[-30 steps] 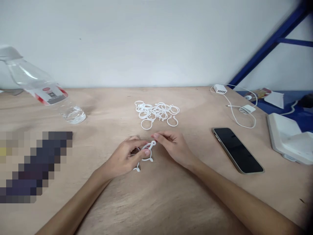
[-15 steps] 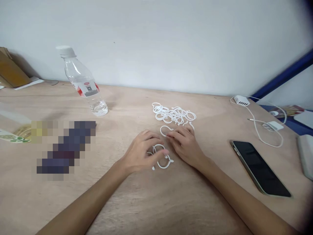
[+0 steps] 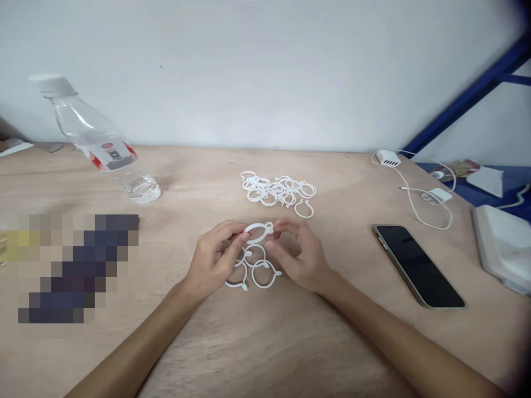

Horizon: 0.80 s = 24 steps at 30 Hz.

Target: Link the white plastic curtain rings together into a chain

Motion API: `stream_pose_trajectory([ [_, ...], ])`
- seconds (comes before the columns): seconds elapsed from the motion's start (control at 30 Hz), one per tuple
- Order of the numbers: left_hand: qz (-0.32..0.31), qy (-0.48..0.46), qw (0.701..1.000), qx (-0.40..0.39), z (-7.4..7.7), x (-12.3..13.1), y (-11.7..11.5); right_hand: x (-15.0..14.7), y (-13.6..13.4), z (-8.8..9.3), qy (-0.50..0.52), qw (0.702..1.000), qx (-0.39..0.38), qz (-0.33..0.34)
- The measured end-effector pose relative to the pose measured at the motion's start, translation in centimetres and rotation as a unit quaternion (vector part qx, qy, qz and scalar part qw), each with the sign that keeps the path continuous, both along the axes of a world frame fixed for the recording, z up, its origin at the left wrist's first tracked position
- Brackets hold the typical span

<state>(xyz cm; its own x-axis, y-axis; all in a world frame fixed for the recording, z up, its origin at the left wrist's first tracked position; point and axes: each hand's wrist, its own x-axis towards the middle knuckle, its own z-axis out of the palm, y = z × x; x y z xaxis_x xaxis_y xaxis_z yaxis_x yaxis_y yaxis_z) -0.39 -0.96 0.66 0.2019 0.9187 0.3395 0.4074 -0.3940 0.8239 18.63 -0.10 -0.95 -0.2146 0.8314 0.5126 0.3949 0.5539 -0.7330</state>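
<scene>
My left hand [image 3: 214,255] pinches a white plastic curtain ring [image 3: 256,241] by its left side, between thumb and fingers. The ring is tilted up off the table, its small eyelet facing right. Close to that eyelet is my right hand [image 3: 305,254], thumb and fingers apart; whether a fingertip touches it I cannot tell. Beneath and between my hands lie several more white rings [image 3: 264,287], partly covered by my left hand. Farther back is a loose pile of white rings [image 3: 269,190], and one single ring [image 3: 304,216] lies just in front of it.
A clear water bottle [image 3: 112,152] stands at the back left, with a blurred-out dark object [image 3: 78,271] before it. On the right are a phone [image 3: 421,268], a white charger with cable [image 3: 389,158] and a white box-like object [image 3: 504,249]. A wall [image 3: 265,77] closes off the back.
My left hand now holds a ring raised between both hands. My right hand has come away from the rings near the pile. The view has shifted slightly to the right.
</scene>
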Motion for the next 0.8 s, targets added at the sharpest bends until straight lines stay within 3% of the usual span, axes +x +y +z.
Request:
stream_pose_trajectory([
  [0.1,-0.044,0.046,0.995,0.073,-0.02,0.02,0.06,0.24,0.42,0.41,0.097,0.98,-0.171,-0.024],
  [0.2,-0.058,0.077,0.987,0.131,-0.1,0.12,0.03,0.38,0.77,0.74,0.129,0.96,-0.249,0.019],
  [0.37,-0.075,0.095,0.981,0.149,-0.12,0.29,-0.03,0.38,0.9,0.7,0.176,0.95,-0.256,0.022],
  [0.57,-0.019,0.166,0.984,0.054,-0.29,0.21,0.22,-0.16,0.4,0.72,0.154,0.958,-0.238,0.032],
  [0.7,-0.083,0.217,0.972,0.019,-0.36,0.33,0.44,-0.29,0.17,0.87,0.14,0.959,-0.241,0.047],
  [0.8,-0.124,0.184,0.975,-0.009,-0.12,0.47,0.56,-0.12,0.23,1.03,0.144,0.954,-0.255,0.071],
])
